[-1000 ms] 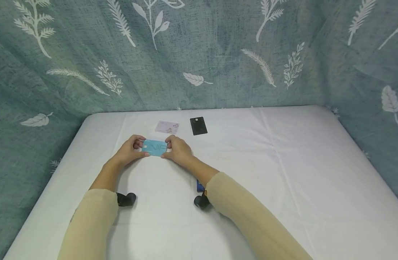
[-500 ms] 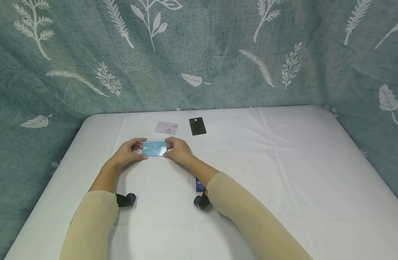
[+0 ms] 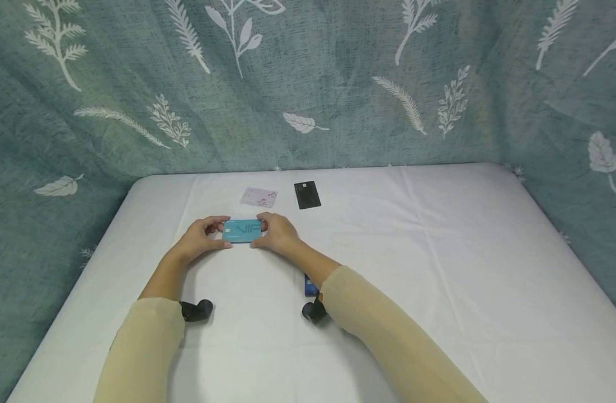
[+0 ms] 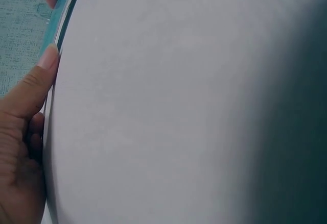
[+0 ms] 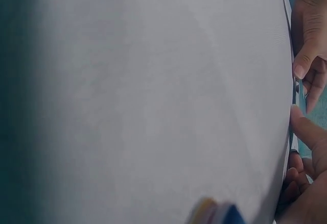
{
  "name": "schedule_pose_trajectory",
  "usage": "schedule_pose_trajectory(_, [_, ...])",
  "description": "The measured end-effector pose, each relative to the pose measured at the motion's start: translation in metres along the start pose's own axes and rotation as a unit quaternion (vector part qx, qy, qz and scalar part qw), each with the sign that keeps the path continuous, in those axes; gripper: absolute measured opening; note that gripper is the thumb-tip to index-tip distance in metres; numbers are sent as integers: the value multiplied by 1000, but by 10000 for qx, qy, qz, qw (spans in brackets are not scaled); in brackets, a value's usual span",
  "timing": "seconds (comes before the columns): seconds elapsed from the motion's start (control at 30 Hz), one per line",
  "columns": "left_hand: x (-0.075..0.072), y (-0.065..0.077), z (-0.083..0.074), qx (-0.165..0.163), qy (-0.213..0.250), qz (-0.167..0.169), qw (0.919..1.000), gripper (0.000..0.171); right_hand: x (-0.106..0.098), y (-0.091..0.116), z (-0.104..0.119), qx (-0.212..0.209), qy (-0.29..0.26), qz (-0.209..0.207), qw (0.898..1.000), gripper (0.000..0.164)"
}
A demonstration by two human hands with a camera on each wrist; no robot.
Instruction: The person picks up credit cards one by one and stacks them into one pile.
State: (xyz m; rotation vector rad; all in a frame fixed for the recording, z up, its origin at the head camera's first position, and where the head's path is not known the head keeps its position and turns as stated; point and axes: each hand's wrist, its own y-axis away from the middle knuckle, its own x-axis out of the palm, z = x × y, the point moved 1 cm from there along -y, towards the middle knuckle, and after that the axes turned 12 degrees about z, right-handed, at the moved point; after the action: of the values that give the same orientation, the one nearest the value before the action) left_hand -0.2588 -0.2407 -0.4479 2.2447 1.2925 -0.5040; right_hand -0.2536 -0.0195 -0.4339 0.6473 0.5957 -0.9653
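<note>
A teal bank card, with a gold chip and large lettering, is held by both hands at its short ends. My left hand pinches its left end, thumb at the lower edge and forefinger at the upper corner. At the opposite end my right hand grips in the same way. In the left wrist view the card appears nearly edge-on beside the left thumb. The right wrist view has the right hand at its right edge. Whether the card touches the table cannot be told.
Behind the hands lie a pale pink patterned card and a black card with a chip. A blue object is partly covered by the right forearm. White cloth covers the table; a green leaf-print curtain hangs behind.
The teal card has tilted slightly between the hands: glare half a second ago hid part of its lettering, which now reads clearly. Both hands keep their hold and have barely moved.
</note>
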Motion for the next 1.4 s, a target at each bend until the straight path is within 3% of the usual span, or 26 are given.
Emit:
schedule_pose_trajectory(0.47, [3,7,1,-116,-167,-68,9998,72,0,6,0,-175,-135,153,9996,69])
schedule_pose_trajectory(0.87, [6,12,0,269,-200,-79,9994,65,-8,10,-2,-342,-417,325,9980,67])
schedule_pose_trajectory(1.17, [6,14,-4,6,-84,-72,9999,68,-13,12,-4,-276,-443,422,9977,68])
schedule_pose_trajectory(1.4, [9,16,-7,-11,-16,-66,10000,69,-14,15,-8,-414,-416,422,9974,67])
